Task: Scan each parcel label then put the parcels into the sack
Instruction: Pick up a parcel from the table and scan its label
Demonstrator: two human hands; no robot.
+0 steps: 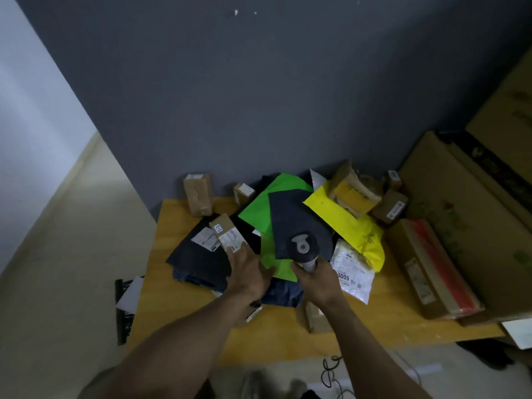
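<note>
- Small labelled box (227, 233) lies on a dark mailer (198, 257) near the table's (388, 312) left edge.
- Your left hand (247, 275) is flat, fingers straight, tips touching that box's near end.
- Your right hand (319, 280) grips the scanner (302, 246) by its handle, above the green mailer (259, 208) mid-table.
- White mailer (354, 272) and yellow mailer (345, 220) lie just right of it.

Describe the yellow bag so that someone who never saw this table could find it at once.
On the wooden table by the grey wall lies a heap of parcels. The yellow bag is on its right side, right of the green envelope and partly under a taped box. It alone is bright yellow and soft.
</note>
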